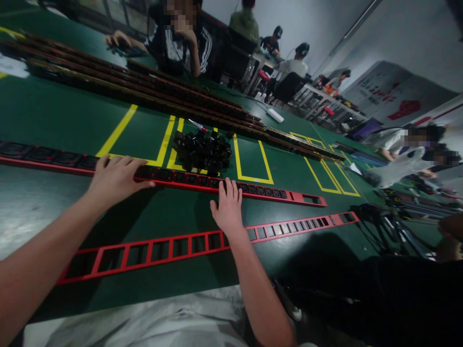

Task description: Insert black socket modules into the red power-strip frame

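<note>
A long red strip point(296, 196) fitted with several black sockets lies across the green table. My left hand point(115, 177) rests flat on it, fingers stretched out over the sockets. My right hand point(227, 207) is also flat, its fingertips touching the same strip further right. Nearer to me lies an empty red frame point(159, 250) with several open slots, passing under my right wrist. Just beyond the filled strip sits a pile of loose black sockets point(202, 150).
Several dark long strips point(144, 91) are stacked at the far side of the green table point(54, 115), which has yellow marked boxes point(253, 164). A person sits opposite, others work at desks behind. A tripod point(390, 226) stands at the right.
</note>
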A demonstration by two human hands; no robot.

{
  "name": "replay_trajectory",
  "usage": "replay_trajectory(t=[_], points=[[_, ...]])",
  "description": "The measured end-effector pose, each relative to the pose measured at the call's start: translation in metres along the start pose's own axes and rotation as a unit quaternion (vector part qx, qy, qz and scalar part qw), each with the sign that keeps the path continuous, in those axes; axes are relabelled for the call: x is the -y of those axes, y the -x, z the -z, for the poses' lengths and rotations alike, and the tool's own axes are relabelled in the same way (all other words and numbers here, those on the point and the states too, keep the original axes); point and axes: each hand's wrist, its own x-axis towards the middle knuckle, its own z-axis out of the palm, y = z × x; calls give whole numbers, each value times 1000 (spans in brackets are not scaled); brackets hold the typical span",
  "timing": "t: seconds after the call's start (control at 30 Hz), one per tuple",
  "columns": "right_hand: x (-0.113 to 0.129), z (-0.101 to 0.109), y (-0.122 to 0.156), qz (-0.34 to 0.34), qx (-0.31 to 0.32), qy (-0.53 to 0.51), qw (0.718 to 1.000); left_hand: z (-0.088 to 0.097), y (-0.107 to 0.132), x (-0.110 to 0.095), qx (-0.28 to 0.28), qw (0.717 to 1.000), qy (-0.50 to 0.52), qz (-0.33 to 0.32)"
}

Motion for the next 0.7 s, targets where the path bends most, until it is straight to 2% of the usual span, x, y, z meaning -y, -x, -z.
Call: replay_trajectory(t=[0.1,0.2,0.33,0.57,0.7], points=[[-3,-3,-1,-24,-9,-7,1000,1,-2,-16,-5,1000,19,-5],[-2,-3,-2,-34,-5,-9,999,-2,-4,-21,-6,999,28,-17],[-1,-2,-1,-27,3,-6,1000,-6,-5,-17,-17,998,59,-33],[-3,-3,-1,-24,-28,-19,999,-5,-4,-10,-9,994,89,-55],[-2,-4,-2,-9,-20,10,1000,-4,-4,-8,-10,994,91,-61]])
